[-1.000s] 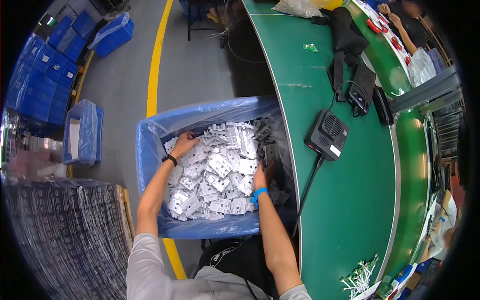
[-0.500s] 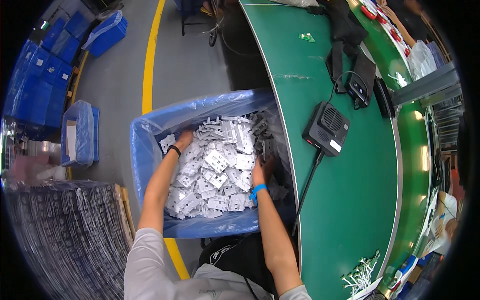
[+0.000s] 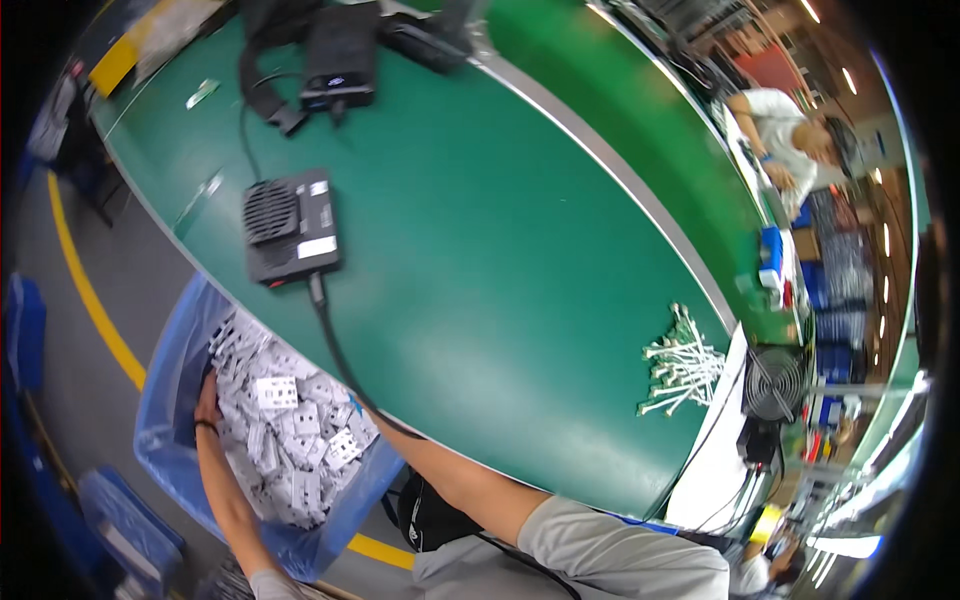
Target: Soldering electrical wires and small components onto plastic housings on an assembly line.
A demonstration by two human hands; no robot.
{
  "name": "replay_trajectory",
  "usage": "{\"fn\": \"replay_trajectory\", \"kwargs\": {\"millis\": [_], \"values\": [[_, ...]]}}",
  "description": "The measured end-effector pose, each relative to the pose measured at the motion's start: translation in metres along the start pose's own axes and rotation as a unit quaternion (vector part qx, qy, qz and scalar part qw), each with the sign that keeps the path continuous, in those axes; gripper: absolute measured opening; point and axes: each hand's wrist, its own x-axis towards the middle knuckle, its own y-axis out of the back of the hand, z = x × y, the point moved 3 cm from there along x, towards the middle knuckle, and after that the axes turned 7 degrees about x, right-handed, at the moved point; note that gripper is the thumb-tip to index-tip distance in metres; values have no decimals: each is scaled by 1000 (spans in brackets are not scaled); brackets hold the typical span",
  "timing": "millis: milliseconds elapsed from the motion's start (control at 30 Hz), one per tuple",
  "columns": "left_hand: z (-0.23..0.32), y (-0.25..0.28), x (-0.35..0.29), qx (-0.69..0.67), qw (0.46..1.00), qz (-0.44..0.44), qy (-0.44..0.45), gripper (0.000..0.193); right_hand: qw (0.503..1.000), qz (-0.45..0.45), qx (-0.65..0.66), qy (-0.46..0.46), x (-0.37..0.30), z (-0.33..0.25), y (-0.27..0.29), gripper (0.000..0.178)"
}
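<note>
A blue bin (image 3: 165,420) lined with clear plastic stands beside the table, heaped with white plastic moulded parts (image 3: 300,420) that have small square holes. My left hand (image 3: 208,398), with a dark band at the wrist, reaches down at the left side of the heap; its fingers are sunk among the parts and the bin wall, so their shape is hidden. My right forearm (image 3: 460,475) passes under the table's edge to the heap's right side. A bit of blue wristband shows there, while the right hand itself is hidden by the table edge and a cable.
The green table (image 3: 500,250) overhangs the bin's right side. On it are a black vented box (image 3: 292,228) with a cable, a black pouch (image 3: 340,55) and a bundle of white-stemmed pieces (image 3: 685,365). A fan (image 3: 775,385) stands right; a person (image 3: 785,140) sits beyond.
The view has swung to the right, so the bin now appears lower left and more of the table shows. Both arms still reach into the bin; the right hand has become hidden.
</note>
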Motion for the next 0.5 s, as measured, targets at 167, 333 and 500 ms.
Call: {"fn": "replay_trajectory", "kwargs": {"millis": [167, 333, 500], "values": [[9, -15, 16, -113, 984, -126, -51, 51, 1000, 3, 12, -25, -17, 9, 27, 59], [11, -25, 6, -133, 982, -52, -121, 42, 999, 6, 26, -39, -27, 21, 33, 61], [17, -31, -12, -134, 976, -110, -134, 39, 998, 17, 41, -44, -29, 19, 34, 63]]}}
